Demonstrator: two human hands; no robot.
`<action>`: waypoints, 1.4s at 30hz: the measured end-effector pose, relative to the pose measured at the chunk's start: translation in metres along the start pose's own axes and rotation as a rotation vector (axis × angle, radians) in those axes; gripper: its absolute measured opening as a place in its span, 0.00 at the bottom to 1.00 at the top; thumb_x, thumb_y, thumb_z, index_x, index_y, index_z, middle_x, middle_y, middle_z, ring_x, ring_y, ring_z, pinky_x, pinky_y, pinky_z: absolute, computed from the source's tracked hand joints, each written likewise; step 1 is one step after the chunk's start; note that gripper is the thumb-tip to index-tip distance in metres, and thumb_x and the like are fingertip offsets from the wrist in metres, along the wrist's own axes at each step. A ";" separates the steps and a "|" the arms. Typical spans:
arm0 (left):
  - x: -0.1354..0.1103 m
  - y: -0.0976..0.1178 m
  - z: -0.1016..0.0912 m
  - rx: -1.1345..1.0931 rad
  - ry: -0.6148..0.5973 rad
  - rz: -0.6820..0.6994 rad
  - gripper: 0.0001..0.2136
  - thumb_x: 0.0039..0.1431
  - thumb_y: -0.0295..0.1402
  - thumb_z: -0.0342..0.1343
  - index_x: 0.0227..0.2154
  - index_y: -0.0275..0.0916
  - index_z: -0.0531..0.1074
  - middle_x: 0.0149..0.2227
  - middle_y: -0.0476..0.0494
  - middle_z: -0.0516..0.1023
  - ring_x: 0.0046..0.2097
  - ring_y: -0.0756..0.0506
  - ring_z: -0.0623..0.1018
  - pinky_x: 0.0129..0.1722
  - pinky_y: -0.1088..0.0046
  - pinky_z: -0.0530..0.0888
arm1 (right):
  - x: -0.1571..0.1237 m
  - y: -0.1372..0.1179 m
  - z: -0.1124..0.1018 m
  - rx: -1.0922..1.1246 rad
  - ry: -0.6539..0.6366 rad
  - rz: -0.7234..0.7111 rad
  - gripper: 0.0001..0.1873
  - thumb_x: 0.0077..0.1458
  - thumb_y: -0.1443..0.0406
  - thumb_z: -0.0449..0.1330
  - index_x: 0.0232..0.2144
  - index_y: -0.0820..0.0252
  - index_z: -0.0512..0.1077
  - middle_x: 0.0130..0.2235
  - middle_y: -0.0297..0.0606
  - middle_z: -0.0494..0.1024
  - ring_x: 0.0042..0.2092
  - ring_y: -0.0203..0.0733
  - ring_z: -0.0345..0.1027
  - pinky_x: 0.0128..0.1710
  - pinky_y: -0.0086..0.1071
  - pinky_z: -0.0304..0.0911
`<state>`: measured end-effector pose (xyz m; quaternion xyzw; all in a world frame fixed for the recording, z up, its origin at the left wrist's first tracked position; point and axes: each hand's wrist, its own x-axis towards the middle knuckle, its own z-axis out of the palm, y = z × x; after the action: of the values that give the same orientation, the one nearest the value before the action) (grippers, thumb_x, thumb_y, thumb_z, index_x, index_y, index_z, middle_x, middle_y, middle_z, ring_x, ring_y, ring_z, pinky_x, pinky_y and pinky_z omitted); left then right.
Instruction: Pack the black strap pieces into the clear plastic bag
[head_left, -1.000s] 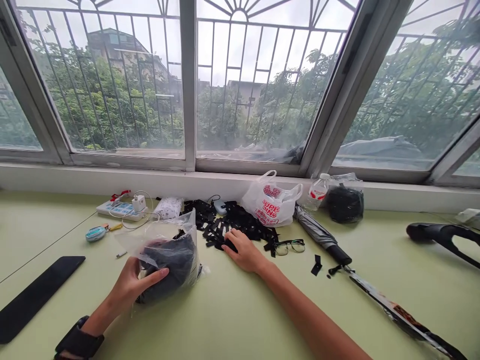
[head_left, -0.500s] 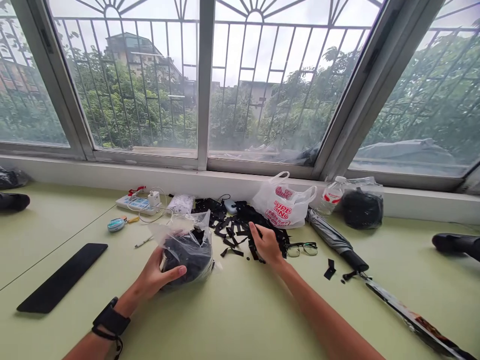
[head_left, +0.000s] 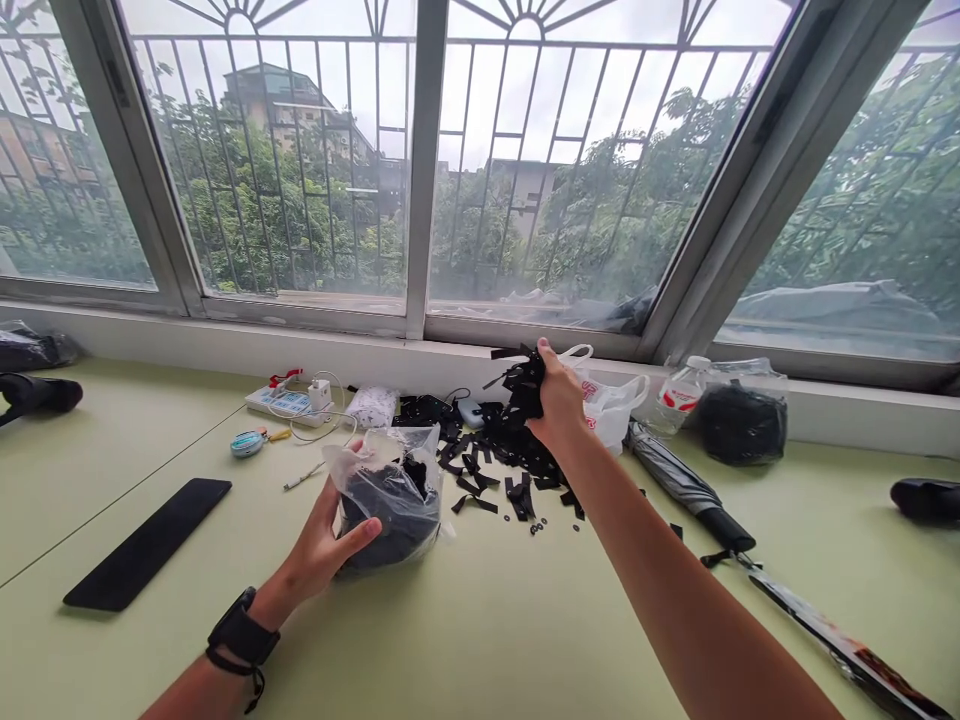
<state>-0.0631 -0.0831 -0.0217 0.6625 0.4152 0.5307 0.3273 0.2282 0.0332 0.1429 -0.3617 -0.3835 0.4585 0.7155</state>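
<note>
My left hand (head_left: 324, 545) grips the side of a clear plastic bag (head_left: 390, 490) that stands on the green table and is filled with black pieces. Its mouth is open at the top. My right hand (head_left: 559, 400) is raised above the table, closed on a bunch of black strips (head_left: 519, 383). Below it a loose pile of black strips (head_left: 495, 455) is spread on the table, just right of the bag. A black band is on my left wrist.
A white printed shopping bag (head_left: 611, 405), a water bottle (head_left: 679, 393) and a bag of dark stuff (head_left: 742, 420) stand by the window sill. A folded umbrella (head_left: 686, 490) lies at right. A power strip (head_left: 289, 402) and a flat black pad (head_left: 146, 545) lie at left.
My right hand closed on a bunch of black strips from the pile and lifted it up off the table. My left hand kept hold of the bag.
</note>
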 end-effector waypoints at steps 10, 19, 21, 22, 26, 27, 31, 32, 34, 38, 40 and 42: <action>0.015 0.098 -0.014 0.784 0.240 0.461 0.15 0.64 0.36 0.63 0.53 0.51 0.74 0.57 0.47 0.77 0.61 0.37 0.69 0.63 0.51 0.66 | -0.036 -0.027 0.092 0.268 -0.176 0.219 0.14 0.64 0.58 0.61 0.29 0.57 0.65 0.18 0.23 0.66 0.16 0.29 0.58 0.15 0.23 0.54; 0.007 0.112 -0.010 0.889 0.153 0.528 0.09 0.66 0.31 0.59 0.47 0.47 0.74 0.47 0.46 0.81 0.57 0.36 0.70 0.57 0.53 0.65 | -0.097 0.024 0.135 0.176 -0.299 0.453 0.18 0.65 0.53 0.58 0.30 0.57 0.64 0.20 0.27 0.65 0.18 0.32 0.56 0.20 0.25 0.57; 0.008 0.111 -0.013 0.906 0.125 0.532 0.07 0.66 0.32 0.59 0.46 0.48 0.74 0.47 0.46 0.80 0.57 0.36 0.70 0.57 0.53 0.64 | -0.099 0.039 0.129 0.046 -0.298 0.418 0.19 0.64 0.49 0.57 0.30 0.57 0.63 0.20 0.27 0.65 0.19 0.33 0.55 0.20 0.27 0.57; 0.008 0.110 -0.015 0.913 0.111 0.534 0.06 0.67 0.32 0.59 0.45 0.48 0.74 0.47 0.46 0.80 0.57 0.36 0.70 0.56 0.53 0.64 | -0.099 0.045 0.125 -0.020 -0.307 0.385 0.20 0.64 0.48 0.56 0.30 0.56 0.63 0.20 0.27 0.64 0.19 0.33 0.54 0.21 0.27 0.56; 0.013 0.107 -0.022 0.941 0.080 0.551 0.03 0.67 0.34 0.59 0.42 0.47 0.74 0.46 0.44 0.77 0.54 0.36 0.70 0.52 0.55 0.65 | -0.098 0.057 0.106 -0.280 -0.435 0.158 0.26 0.61 0.43 0.56 0.26 0.57 0.60 0.21 0.27 0.59 0.22 0.33 0.50 0.21 0.28 0.49; 0.014 0.106 -0.023 0.950 0.075 0.557 0.03 0.67 0.35 0.59 0.41 0.46 0.74 0.46 0.43 0.76 0.53 0.37 0.70 0.51 0.56 0.66 | -0.099 0.057 0.102 -0.357 -0.493 0.094 0.27 0.61 0.43 0.56 0.24 0.57 0.59 0.21 0.28 0.58 0.23 0.33 0.49 0.22 0.28 0.47; 0.018 0.102 -0.026 0.963 0.043 0.562 0.03 0.67 0.36 0.60 0.40 0.45 0.74 0.45 0.42 0.73 0.50 0.38 0.69 0.49 0.58 0.67 | -0.106 0.053 0.086 -0.653 -0.794 -0.038 0.27 0.65 0.48 0.53 0.21 0.60 0.62 0.21 0.29 0.59 0.25 0.33 0.51 0.24 0.28 0.46; 0.018 0.101 -0.026 0.957 0.035 0.567 0.02 0.67 0.35 0.60 0.40 0.45 0.74 0.45 0.42 0.72 0.50 0.38 0.69 0.49 0.58 0.67 | -0.107 0.051 0.083 -0.703 -0.867 -0.050 0.26 0.66 0.50 0.52 0.21 0.60 0.64 0.21 0.30 0.62 0.25 0.33 0.53 0.24 0.28 0.48; 0.018 0.098 -0.026 0.939 0.026 0.581 0.01 0.67 0.33 0.59 0.39 0.44 0.73 0.47 0.41 0.72 0.50 0.39 0.69 0.49 0.59 0.67 | -0.107 0.049 0.078 -0.784 -0.987 -0.082 0.25 0.67 0.53 0.51 0.22 0.62 0.67 0.21 0.31 0.65 0.25 0.33 0.55 0.25 0.28 0.49; 0.016 0.094 -0.025 0.878 -0.019 0.543 0.02 0.68 0.32 0.57 0.37 0.44 0.72 0.50 0.42 0.70 0.53 0.39 0.67 0.52 0.60 0.67 | -0.102 0.042 0.074 -0.982 -1.151 -0.091 0.22 0.65 0.56 0.52 0.22 0.62 0.67 0.21 0.31 0.63 0.26 0.32 0.54 0.25 0.27 0.48; 0.014 0.094 -0.024 0.848 -0.050 0.497 0.03 0.69 0.33 0.57 0.37 0.45 0.73 0.51 0.42 0.69 0.54 0.39 0.66 0.53 0.60 0.66 | -0.098 0.039 0.074 -1.117 -1.223 -0.053 0.21 0.63 0.56 0.54 0.21 0.62 0.65 0.21 0.30 0.61 0.26 0.32 0.52 0.25 0.28 0.47; 0.014 0.094 -0.025 0.832 -0.074 0.467 0.03 0.69 0.34 0.56 0.38 0.46 0.74 0.52 0.43 0.68 0.55 0.40 0.65 0.55 0.61 0.65 | -0.093 0.035 0.077 -1.234 -1.295 -0.042 0.20 0.61 0.56 0.57 0.21 0.62 0.64 0.22 0.29 0.60 0.27 0.32 0.51 0.25 0.28 0.46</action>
<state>-0.0671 -0.1126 0.0725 0.8312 0.4204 0.3551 -0.0791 0.1210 -0.0298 0.1261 -0.3453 -0.8971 0.2718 0.0452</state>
